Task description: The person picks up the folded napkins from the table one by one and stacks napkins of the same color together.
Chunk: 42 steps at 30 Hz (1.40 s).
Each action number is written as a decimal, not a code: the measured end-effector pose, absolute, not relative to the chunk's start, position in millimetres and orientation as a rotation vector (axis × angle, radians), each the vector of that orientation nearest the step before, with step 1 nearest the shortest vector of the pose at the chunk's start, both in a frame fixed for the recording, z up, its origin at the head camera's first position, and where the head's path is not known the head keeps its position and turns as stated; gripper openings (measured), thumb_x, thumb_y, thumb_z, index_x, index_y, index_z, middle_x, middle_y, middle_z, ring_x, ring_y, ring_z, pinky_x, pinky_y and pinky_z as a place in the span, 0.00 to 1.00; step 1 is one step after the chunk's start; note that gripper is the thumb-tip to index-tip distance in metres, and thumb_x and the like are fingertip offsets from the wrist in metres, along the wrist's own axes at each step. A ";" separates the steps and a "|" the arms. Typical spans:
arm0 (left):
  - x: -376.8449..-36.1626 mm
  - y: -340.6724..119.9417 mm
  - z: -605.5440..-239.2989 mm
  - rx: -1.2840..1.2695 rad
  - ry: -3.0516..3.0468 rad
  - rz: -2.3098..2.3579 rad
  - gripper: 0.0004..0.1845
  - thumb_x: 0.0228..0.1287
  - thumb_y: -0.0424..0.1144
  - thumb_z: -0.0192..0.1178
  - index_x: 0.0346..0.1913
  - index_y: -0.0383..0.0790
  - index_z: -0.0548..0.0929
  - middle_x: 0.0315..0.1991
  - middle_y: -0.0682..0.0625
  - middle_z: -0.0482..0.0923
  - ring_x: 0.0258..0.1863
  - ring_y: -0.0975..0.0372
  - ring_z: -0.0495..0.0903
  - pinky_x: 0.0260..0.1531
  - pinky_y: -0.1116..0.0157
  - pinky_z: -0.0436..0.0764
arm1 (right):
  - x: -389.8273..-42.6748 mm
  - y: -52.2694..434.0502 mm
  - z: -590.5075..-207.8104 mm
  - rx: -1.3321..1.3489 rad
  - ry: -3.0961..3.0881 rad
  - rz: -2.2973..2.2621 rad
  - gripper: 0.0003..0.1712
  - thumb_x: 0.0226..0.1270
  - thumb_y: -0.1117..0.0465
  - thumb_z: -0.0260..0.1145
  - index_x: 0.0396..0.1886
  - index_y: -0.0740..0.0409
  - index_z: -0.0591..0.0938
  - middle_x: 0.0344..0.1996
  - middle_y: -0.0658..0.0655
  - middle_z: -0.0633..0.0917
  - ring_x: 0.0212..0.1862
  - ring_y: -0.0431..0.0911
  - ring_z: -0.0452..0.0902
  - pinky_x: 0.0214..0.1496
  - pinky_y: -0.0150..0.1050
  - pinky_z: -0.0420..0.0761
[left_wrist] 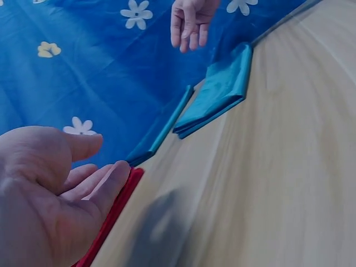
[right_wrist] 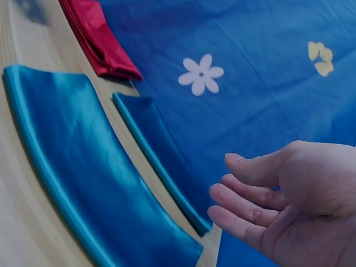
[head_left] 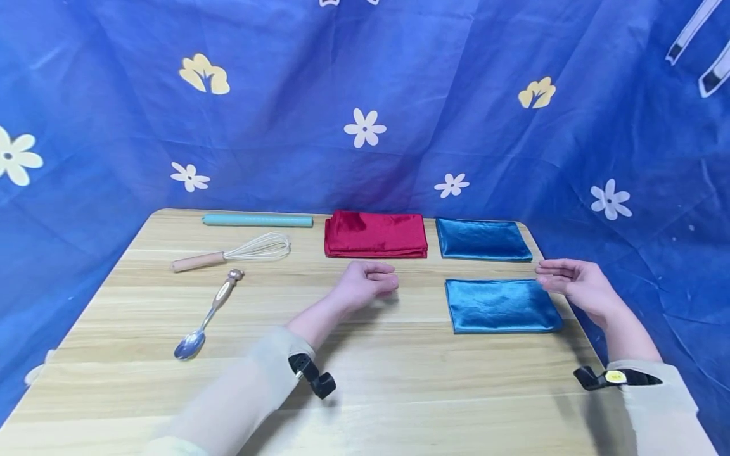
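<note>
Near blue cloth point(head_left: 502, 306) lies folded flat on the right part of the wooden table point(head_left: 365, 392), close to the right edge, squared up like a finished fold. Right hand point(head_left: 576, 286) hovers just beside its far right corner, palm turned inward, fingers straight and relaxed, holding nothing; the right wrist view shows the same loose fingers point(right_wrist: 250, 208) above the table edge, apart from the fabric. Left hand point(head_left: 365, 283) sits mid-table, between the near blue cloth and the red cloth point(head_left: 376, 234), fingers loosely curled, empty; whether it rests on the wood or floats just over it, cannot tell.

Second blue cloth point(head_left: 483, 239) lies folded behind the near one, beside the red cloth, both lined up along the back edge, so the folded pieces look sorted into a row with the near one set forward on its own.

Left side of the table, well apart from both hands: whisk point(head_left: 234, 253) with wooden handle, spoon point(head_left: 208, 315) lying bowl toward the person, and a pale teal rod point(head_left: 257, 220) along the back edge. Blue flowered backdrop point(head_left: 365, 101) hangs round the table.
</note>
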<state>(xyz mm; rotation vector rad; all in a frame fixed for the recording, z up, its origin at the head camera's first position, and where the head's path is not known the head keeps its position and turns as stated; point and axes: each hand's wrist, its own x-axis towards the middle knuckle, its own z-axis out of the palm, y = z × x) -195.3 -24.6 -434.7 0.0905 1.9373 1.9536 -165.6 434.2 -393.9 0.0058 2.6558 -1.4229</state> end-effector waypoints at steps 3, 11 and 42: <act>-195.0 -15.1 -438.7 0.062 1.882 1.962 0.24 0.69 0.27 0.70 0.65 0.23 0.79 0.49 0.38 0.89 0.50 0.51 0.89 0.53 0.57 0.86 | -165.3 443.3 -398.8 0.045 2.662 -1.403 0.33 0.77 0.57 0.71 0.71 0.73 0.74 0.58 0.59 0.87 0.52 0.35 0.86 0.51 0.24 0.81; -196.5 16.2 -450.1 0.037 1.779 1.984 0.25 0.68 0.24 0.69 0.65 0.21 0.78 0.50 0.35 0.88 0.51 0.49 0.89 0.54 0.54 0.86 | -167.5 460.8 -415.0 0.135 2.613 -1.401 0.35 0.79 0.61 0.69 0.74 0.77 0.68 0.67 0.78 0.76 0.52 0.37 0.86 0.52 0.31 0.85; -200.4 92.1 -476.4 -0.023 1.701 1.980 0.24 0.66 0.23 0.70 0.62 0.17 0.78 0.50 0.34 0.86 0.49 0.49 0.89 0.48 0.59 0.88 | -175.6 456.9 -459.7 0.269 2.738 -1.173 0.39 0.71 0.61 0.74 0.73 0.79 0.69 0.63 0.80 0.77 0.63 0.68 0.76 0.42 0.23 0.79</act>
